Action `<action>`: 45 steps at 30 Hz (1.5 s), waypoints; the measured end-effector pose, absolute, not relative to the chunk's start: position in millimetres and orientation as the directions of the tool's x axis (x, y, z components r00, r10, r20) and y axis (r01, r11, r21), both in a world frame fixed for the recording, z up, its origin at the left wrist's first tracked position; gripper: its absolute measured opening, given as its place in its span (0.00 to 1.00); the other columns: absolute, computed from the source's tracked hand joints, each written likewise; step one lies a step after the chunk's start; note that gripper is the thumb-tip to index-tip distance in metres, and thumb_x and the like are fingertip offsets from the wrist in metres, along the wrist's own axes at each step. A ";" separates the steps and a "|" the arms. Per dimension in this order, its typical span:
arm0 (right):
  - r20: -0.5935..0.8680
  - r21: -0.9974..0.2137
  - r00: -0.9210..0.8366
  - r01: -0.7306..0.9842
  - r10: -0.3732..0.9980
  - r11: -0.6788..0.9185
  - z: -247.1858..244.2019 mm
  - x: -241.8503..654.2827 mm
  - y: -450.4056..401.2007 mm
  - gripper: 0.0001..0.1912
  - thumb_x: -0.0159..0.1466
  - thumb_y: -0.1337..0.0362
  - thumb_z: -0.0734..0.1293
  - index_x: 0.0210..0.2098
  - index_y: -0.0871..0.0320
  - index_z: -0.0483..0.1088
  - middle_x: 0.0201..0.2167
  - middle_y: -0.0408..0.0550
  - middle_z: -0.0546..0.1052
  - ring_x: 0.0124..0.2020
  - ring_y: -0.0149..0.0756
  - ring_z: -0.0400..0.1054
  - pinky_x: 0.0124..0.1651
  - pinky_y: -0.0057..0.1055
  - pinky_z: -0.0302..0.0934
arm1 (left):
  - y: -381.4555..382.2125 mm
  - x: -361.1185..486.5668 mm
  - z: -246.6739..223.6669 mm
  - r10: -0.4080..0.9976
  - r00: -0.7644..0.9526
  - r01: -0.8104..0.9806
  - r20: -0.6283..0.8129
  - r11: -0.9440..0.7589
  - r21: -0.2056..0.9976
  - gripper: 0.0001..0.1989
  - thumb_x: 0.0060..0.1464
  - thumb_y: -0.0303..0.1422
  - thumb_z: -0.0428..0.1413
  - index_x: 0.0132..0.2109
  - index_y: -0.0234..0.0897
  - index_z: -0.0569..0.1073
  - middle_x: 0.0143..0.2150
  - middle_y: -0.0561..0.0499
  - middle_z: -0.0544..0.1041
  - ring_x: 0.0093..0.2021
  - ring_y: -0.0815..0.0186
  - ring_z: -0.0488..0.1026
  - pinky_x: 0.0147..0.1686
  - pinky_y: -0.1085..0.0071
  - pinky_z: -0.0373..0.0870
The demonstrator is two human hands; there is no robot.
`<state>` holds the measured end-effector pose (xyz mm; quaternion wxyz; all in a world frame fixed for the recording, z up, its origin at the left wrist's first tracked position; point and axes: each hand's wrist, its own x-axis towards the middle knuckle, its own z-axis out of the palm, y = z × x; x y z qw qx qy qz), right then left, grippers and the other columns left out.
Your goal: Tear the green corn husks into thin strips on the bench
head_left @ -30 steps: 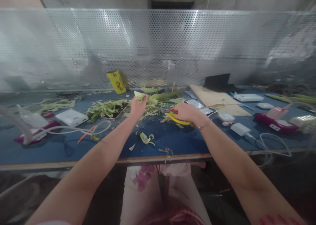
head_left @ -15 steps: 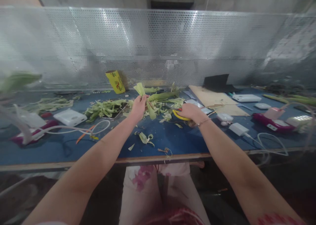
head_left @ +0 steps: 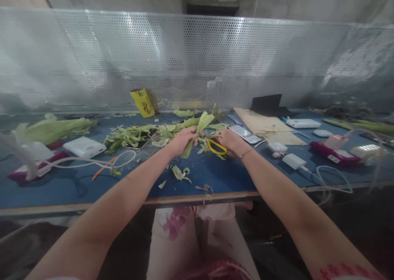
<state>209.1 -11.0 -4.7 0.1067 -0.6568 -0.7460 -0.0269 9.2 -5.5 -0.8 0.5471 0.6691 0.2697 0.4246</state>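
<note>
Blue table [head_left: 227, 175], green leaf [head_left: 203, 123] in left hand [head_left: 185, 140], slanting up rightward

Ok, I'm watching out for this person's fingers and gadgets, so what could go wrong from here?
The left hand grips the green leaf close to the scissors, so a slip might nick a finger. The phone lies right beside the right hand and could get knocked.
</note>
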 end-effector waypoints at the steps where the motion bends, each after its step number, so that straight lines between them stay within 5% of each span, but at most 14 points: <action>1: 0.217 -0.112 -0.122 0.983 0.969 0.149 -6.7 209.7 -9.1 0.16 0.62 0.59 0.57 0.39 0.63 0.71 0.38 0.57 0.76 0.40 0.38 0.69 0.40 0.28 0.57 | -4.8 9.0 -1.7 0.817 0.489 -0.060 0.307 -0.320 0.946 0.06 0.43 0.28 0.54 0.30 0.35 0.75 0.19 0.52 0.66 0.20 0.72 0.63 0.22 0.73 0.64; 4: 0.331 -0.199 -0.134 0.958 0.934 0.208 -8.9 211.1 -4.7 0.14 0.61 0.62 0.57 0.36 0.62 0.71 0.36 0.54 0.75 0.39 0.36 0.68 0.42 0.28 0.57 | -0.2 7.5 -4.7 0.787 0.468 0.098 0.402 -0.499 0.861 0.09 0.42 0.30 0.56 0.34 0.37 0.76 0.26 0.50 0.74 0.24 0.70 0.67 0.27 0.72 0.67; 9: 0.616 -0.495 -0.102 0.721 0.781 0.485 -4.4 204.7 -6.6 0.10 0.58 0.65 0.59 0.36 0.60 0.68 0.34 0.51 0.73 0.34 0.35 0.67 0.40 0.32 0.61 | 8.3 3.8 -9.0 0.772 0.500 0.264 0.393 -0.568 0.779 0.17 0.48 0.37 0.53 0.44 0.34 0.74 0.37 0.48 0.77 0.32 0.68 0.71 0.35 0.70 0.68; 13: 0.648 -0.628 -0.133 0.463 0.750 0.625 -2.9 197.0 -12.1 0.13 0.55 0.63 0.62 0.41 0.57 0.64 0.36 0.49 0.72 0.37 0.37 0.68 0.38 0.34 0.65 | 10.2 4.3 -12.0 0.777 0.494 0.224 0.390 -0.547 0.806 0.16 0.48 0.37 0.53 0.43 0.33 0.73 0.37 0.48 0.76 0.31 0.69 0.70 0.34 0.71 0.69; 20: 0.632 -0.740 -0.082 0.232 0.770 0.632 -6.3 195.1 -8.8 0.11 0.57 0.60 0.62 0.39 0.55 0.62 0.33 0.46 0.71 0.34 0.35 0.69 0.34 0.34 0.67 | 4.9 5.1 -10.9 0.788 0.496 0.206 0.366 -0.516 0.832 0.12 0.51 0.34 0.50 0.41 0.34 0.71 0.30 0.52 0.72 0.21 0.75 0.63 0.23 0.76 0.63; 24: 0.680 -0.677 -0.104 0.293 0.726 0.675 -6.7 196.1 -9.8 0.08 0.56 0.60 0.64 0.33 0.56 0.62 0.30 0.44 0.69 0.33 0.33 0.67 0.33 0.31 0.66 | 1.1 6.8 -8.5 0.821 0.452 0.087 0.350 -0.430 0.898 0.08 0.49 0.31 0.52 0.37 0.33 0.70 0.28 0.53 0.69 0.19 0.78 0.56 0.19 0.78 0.55; 30: 0.832 -0.340 -0.248 0.479 0.496 0.810 -3.2 191.8 -19.7 0.06 0.58 0.62 0.63 0.28 0.57 0.63 0.34 0.49 0.70 0.36 0.34 0.65 0.30 0.28 0.64 | -8.8 10.4 2.2 0.887 0.418 -0.182 0.194 -0.127 0.975 0.08 0.45 0.28 0.53 0.36 0.32 0.69 0.27 0.53 0.66 0.17 0.80 0.51 0.16 0.79 0.48; 37: 0.780 -0.023 -0.531 0.506 0.332 0.862 -1.3 180.0 -31.6 0.05 0.61 0.67 0.60 0.29 0.56 0.66 0.43 0.53 0.71 0.46 0.37 0.66 0.48 0.37 0.63 | -15.9 6.2 10.2 0.861 0.496 -0.330 0.112 0.068 0.941 0.04 0.40 0.25 0.52 0.27 0.33 0.63 0.21 0.56 0.61 0.17 0.78 0.53 0.16 0.80 0.50; 45: 0.671 0.028 -0.675 0.438 0.308 0.899 -0.8 176.7 -35.9 0.07 0.61 0.68 0.59 0.28 0.58 0.66 0.46 0.54 0.71 0.48 0.38 0.66 0.50 0.37 0.61 | -11.6 6.4 6.6 0.871 0.491 -0.283 -0.021 0.183 0.941 0.10 0.46 0.35 0.53 0.24 0.34 0.61 0.16 0.58 0.56 0.14 0.77 0.51 0.14 0.78 0.47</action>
